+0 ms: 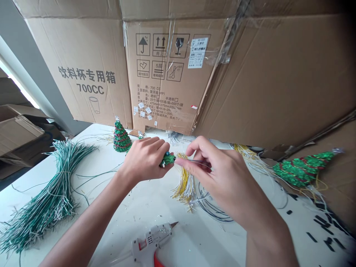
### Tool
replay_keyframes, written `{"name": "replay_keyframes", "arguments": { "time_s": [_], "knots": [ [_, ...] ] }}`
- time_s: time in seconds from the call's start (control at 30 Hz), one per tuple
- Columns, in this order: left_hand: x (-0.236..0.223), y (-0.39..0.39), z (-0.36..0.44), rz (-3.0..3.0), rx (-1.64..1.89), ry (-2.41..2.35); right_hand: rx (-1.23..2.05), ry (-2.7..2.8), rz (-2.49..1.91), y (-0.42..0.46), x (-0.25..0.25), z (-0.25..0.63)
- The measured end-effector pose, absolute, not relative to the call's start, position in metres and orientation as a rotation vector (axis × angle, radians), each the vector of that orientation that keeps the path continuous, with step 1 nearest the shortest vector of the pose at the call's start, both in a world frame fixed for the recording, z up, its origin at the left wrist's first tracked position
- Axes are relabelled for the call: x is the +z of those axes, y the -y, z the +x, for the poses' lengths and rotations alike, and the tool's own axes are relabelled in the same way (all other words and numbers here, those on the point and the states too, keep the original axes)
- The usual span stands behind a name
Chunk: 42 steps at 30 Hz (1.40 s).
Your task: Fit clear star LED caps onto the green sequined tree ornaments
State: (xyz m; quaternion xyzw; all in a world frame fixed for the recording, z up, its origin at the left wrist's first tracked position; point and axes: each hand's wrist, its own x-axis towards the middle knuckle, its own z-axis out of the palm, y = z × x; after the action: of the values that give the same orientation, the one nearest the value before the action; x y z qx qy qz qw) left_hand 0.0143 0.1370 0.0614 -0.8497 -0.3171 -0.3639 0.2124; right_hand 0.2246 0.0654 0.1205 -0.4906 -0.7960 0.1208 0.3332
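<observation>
My left hand (147, 157) is closed round a green tinsel Christmas tree (167, 159), and most of the tree is hidden in the fist. Facing it, my right hand (219, 170) pinches a thin dark wire (198, 161) between thumb and forefinger, at the tree's exposed end. Whether the wire is joined to the tree cannot be made out. Just below the hands lies a bundle of yellow and white strands (185, 183). Beside it, a loose coil of dark wire (215, 211) rests under my right wrist.
A white hot glue gun (151, 239) lies at the front of the white table (111, 230). Green-and-white wires (55, 189) are bundled at left. Tinsel trees stand at back left (121, 139) and lie at right (303, 168), near black bits (324, 222). Cardboard boxes (167, 100) wall the back.
</observation>
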Motion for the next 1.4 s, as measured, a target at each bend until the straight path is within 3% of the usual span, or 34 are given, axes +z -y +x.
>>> {"name": "replay_keyframes", "arguments": {
  "time_s": [0.2,0.47,1.4],
  "knots": [
    [0.061,-0.138,0.014,-2.359,-0.997,0.894,0.353,2.207,-1.129,-0.063,0.126,0.228],
    [0.062,-0.135,0.015,-2.365,-0.994,0.910,-0.020,2.266,-1.019,-0.060,0.123,0.223],
    [0.069,-0.127,0.021,-2.378,-1.071,0.859,-0.010,2.204,-1.010,-0.051,0.123,0.217]
  ]
}}
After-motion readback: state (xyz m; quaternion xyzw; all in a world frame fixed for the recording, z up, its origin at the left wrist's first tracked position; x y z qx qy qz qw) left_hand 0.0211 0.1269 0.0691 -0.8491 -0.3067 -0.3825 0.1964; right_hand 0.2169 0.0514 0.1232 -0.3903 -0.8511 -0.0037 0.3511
